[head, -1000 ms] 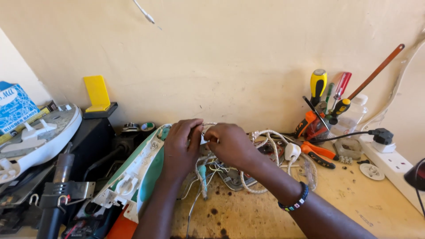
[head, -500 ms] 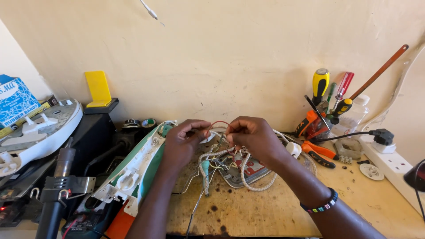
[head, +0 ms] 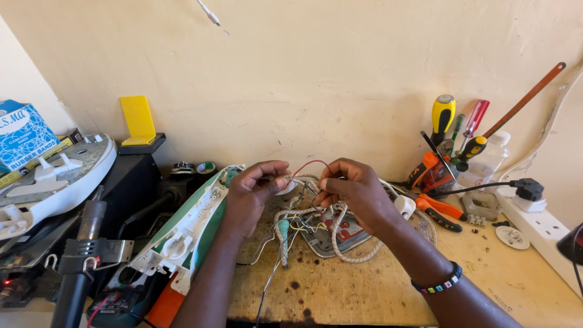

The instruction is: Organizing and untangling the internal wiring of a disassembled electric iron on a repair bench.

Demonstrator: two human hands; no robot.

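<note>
My left hand (head: 252, 194) has its fingers pinched together on one end of a thin red wire (head: 310, 164). My right hand (head: 355, 191) pinches the other end, so the wire makes a little arch between my two hands, just above the bench (head: 364, 291). Under my hands lies a tangle of white cords (head: 340, 234). A green and white iron shell (head: 188, 228) lies by my left hand. Farther back, a clear jar (head: 486, 161) against the wall stands among several screwdrivers (head: 442, 115).
</note>
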